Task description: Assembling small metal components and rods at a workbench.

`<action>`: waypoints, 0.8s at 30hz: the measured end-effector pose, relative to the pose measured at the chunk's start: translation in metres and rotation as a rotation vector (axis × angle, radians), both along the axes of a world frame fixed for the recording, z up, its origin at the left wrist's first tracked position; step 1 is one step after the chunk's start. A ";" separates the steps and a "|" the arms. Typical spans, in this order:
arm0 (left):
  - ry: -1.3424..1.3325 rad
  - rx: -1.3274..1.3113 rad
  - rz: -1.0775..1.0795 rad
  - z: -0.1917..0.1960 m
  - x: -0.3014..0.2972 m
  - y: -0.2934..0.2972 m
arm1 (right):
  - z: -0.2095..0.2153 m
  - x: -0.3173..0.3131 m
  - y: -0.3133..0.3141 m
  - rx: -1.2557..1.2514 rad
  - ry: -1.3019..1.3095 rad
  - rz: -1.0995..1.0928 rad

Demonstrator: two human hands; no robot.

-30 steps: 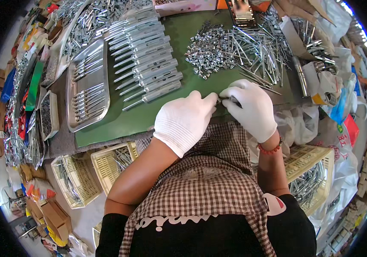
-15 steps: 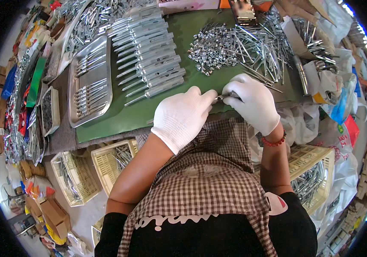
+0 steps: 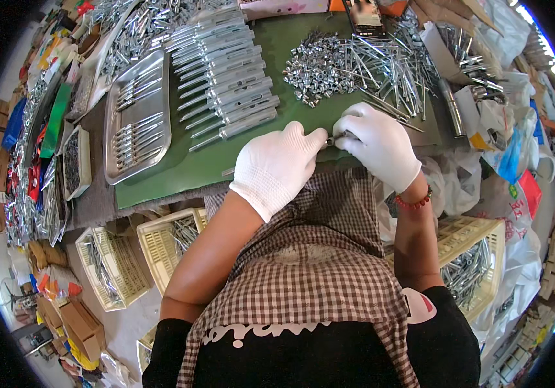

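My left hand (image 3: pixel 280 155), in a white knit glove, is closed round a slim metal part (image 3: pixel 330 140). A silver tip (image 3: pixel 227 172) sticks out past that hand's left side, apparently the same piece. My right hand (image 3: pixel 379 147), gloved too, pinches the part's other end just over the table's near edge; the fingers hide most of it. Just beyond the hands lies a heap of small shiny metal sleeves (image 3: pixel 319 71). Loose thin metal rods (image 3: pixel 397 81) are piled to its right. Metal shafts with thick grey barrels (image 3: pixel 245 97) lie in a slanted row on the left.
A steel tray (image 3: pixel 140 108) with two groups of thin metal pieces rests on the green mat (image 3: pixel 154 187). A narrow bin (image 3: pixel 83 161) stands left of it. Cream plastic baskets (image 3: pixel 132 278) sit below the table. Plastic bags (image 3: pixel 465 178) hang at the right.
Both hands have shifted slightly, still together on the small metal part. The right fingers have curled a little differently around its end. The view has tilted a touch.
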State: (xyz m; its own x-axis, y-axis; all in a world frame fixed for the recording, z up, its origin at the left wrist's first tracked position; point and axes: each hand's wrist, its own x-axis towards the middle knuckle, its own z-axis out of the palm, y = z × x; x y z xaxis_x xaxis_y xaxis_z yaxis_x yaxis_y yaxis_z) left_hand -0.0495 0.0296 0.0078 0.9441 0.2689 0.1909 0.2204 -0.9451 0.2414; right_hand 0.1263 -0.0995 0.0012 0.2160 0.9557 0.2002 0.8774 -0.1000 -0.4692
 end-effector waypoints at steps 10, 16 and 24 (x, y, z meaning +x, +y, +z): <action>-0.031 -0.038 0.067 -0.004 -0.001 0.012 | 0.018 -0.036 -0.029 0.226 0.352 -0.066; -0.001 -0.064 0.072 -0.007 0.003 0.011 | -0.057 -0.074 -0.030 -0.249 0.104 0.218; 0.067 -0.079 0.096 -0.001 -0.001 0.005 | -0.165 -0.122 0.004 -0.568 -0.182 0.279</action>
